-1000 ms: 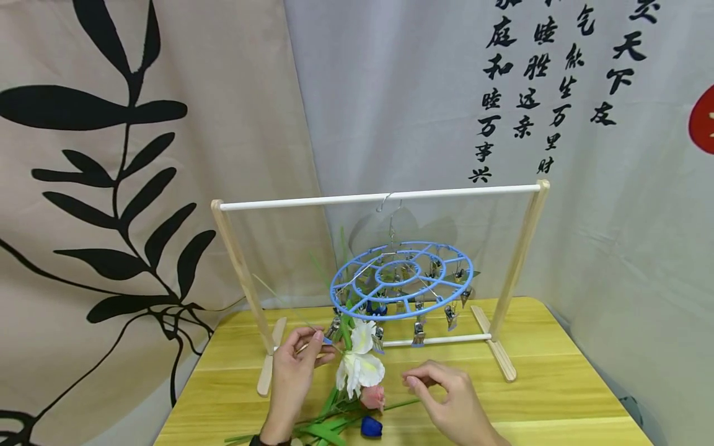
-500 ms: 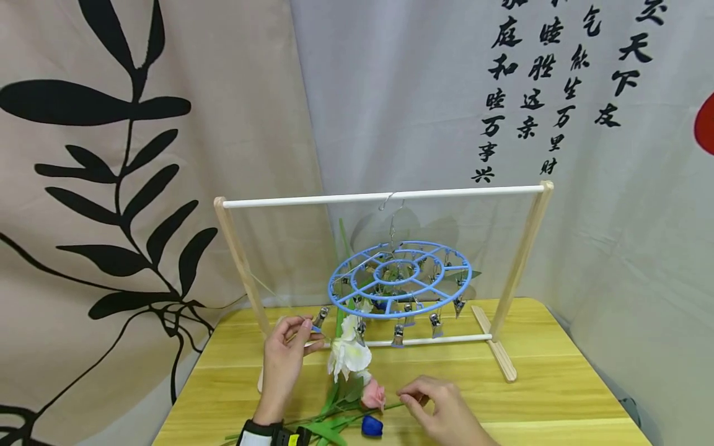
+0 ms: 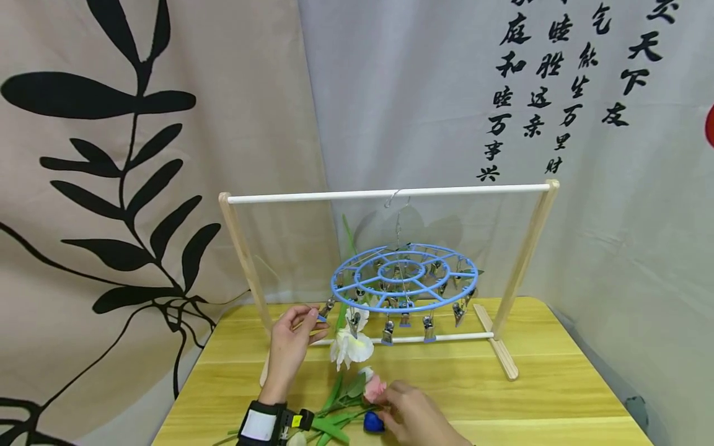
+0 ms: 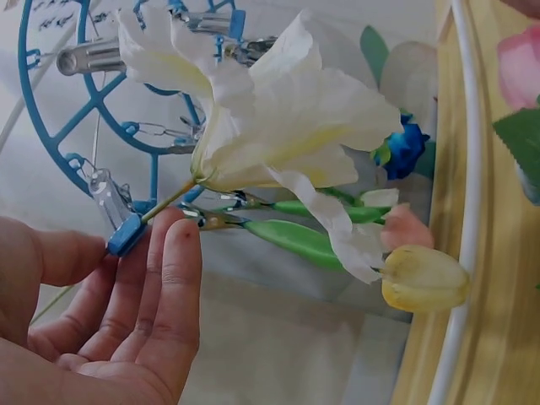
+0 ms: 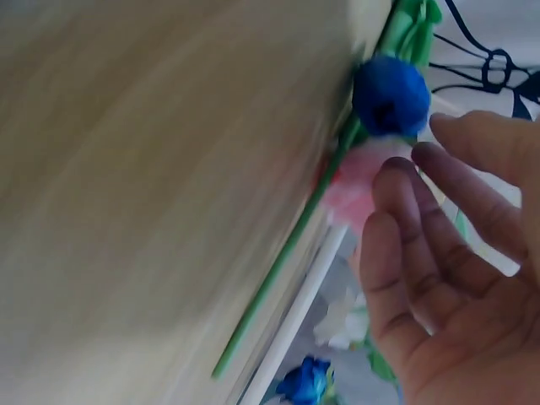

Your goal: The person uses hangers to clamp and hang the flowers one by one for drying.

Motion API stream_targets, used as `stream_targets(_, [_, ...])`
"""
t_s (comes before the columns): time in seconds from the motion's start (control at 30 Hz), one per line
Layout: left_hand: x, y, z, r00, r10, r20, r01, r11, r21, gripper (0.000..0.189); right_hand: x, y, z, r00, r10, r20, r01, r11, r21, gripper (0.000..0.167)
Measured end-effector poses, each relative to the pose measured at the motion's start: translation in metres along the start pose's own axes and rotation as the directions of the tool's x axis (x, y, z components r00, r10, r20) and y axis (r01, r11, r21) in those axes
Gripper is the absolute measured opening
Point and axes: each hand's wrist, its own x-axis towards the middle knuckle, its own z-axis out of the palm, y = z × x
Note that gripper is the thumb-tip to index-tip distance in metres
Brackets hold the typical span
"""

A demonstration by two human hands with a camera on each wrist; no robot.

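My left hand (image 3: 292,344) pinches the blue-tipped end of a metal clip (image 4: 126,234) between thumb and fingers. A thin stem passes at the clip's tip and leads to a large white flower (image 4: 287,110) with yellow-tinged petals. This clip hangs at the left side of a round blue hanger (image 3: 413,308). My right hand (image 3: 415,412) is low over the table with fingers loosely bent and nothing between them. Its fingertips are right beside a pink rose (image 3: 375,388) and a blue flower (image 3: 373,422).
The hanger hangs from a white bar (image 3: 312,197) between wooden posts (image 3: 242,254). Several other clips (image 3: 388,331) dangle under it, some with flowers. Green stems and leaves (image 3: 331,427) lie at the front of the wooden table (image 3: 502,396). A printed curtain stands behind.
The right hand has moved left, from beside a green stem to the pink and blue flowers. The left hand has risen slightly with the clip, and the hanger has turned a little.
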Motion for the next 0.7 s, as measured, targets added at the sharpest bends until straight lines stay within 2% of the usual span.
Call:
stream_targets(0.17, [0.0, -0.002, 0.003, 1.0, -0.014, 0.019, 0.013, 1.0, 0.014, 0.024, 0.006, -0.009, 0.011, 0.995, 0.069, 0.077, -0.065, 0.996, -0.056, 0.02])
stream_targets(0.3, [-0.003, -0.004, 0.004, 0.999, -0.016, 0.035, 0.015, 0.999, 0.035, 0.024, 0.008, -0.013, 0.015, 0.976, 0.156, 0.151, -0.142, 0.985, -0.099, 0.03])
stream_targets(0.47, [-0.003, -0.005, 0.004, 0.998, -0.022, 0.053, 0.019, 0.999, 0.049, 0.024, 0.008, -0.01, 0.014, 0.963, 0.192, 0.191, -0.17, 0.978, -0.123, 0.041])
stream_targets(0.6, [-0.003, -0.006, 0.004, 0.997, -0.025, 0.072, 0.02, 0.997, 0.071, 0.023, 0.004, -0.006, 0.012, 0.959, 0.2, 0.2, -0.183, 0.978, -0.101, 0.038])
stream_targets(0.7, [-0.004, -0.006, 0.004, 0.995, -0.026, 0.093, 0.019, 0.997, 0.08, 0.025, 0.001, -0.003, 0.008, 0.956, 0.207, 0.208, -0.201, 0.978, -0.052, 0.029])
